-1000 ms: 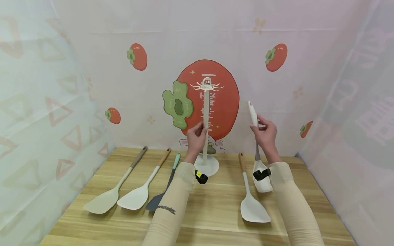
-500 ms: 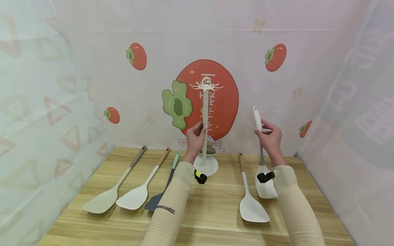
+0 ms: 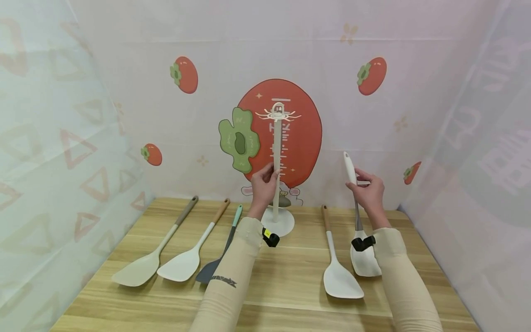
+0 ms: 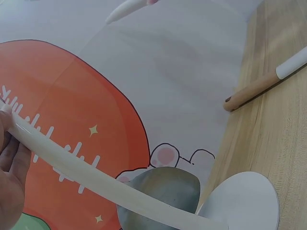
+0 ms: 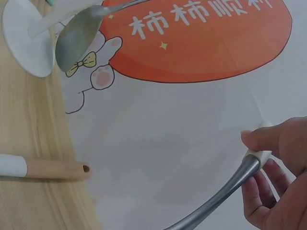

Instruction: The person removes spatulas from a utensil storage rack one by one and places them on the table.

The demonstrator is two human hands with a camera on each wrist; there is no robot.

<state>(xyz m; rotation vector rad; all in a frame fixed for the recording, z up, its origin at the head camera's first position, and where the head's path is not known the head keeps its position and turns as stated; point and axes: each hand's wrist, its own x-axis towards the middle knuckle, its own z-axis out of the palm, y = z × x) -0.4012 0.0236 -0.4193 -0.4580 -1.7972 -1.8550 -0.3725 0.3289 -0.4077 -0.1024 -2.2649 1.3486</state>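
In the head view my left hand (image 3: 264, 184) pinches the post of a white utensil stand (image 3: 277, 143), which has a ring of hooks at the top and a round base. My right hand (image 3: 369, 191) holds a white spatula by its white handle (image 3: 350, 167), thumb on one side and fingers on the other. The spatula's grey metal neck (image 5: 216, 201) shows in the right wrist view; its white blade (image 3: 367, 263) is low over the table, partly hidden by the wrist camera. A metal spoon (image 5: 79, 40) hangs behind the post, its bowl near the base.
On the wooden table (image 3: 290, 286), a beige spatula (image 3: 138, 272), a white one with a wooden handle (image 3: 182, 266) and a dark one with a mint handle (image 3: 211, 269) lie left. Another wooden-handled white spatula (image 3: 342, 281) lies right. A printed cloth (image 3: 265, 27) stands behind.
My right hand has moved right and lower with the white spatula, away from the stand. My left hand stays on the post.
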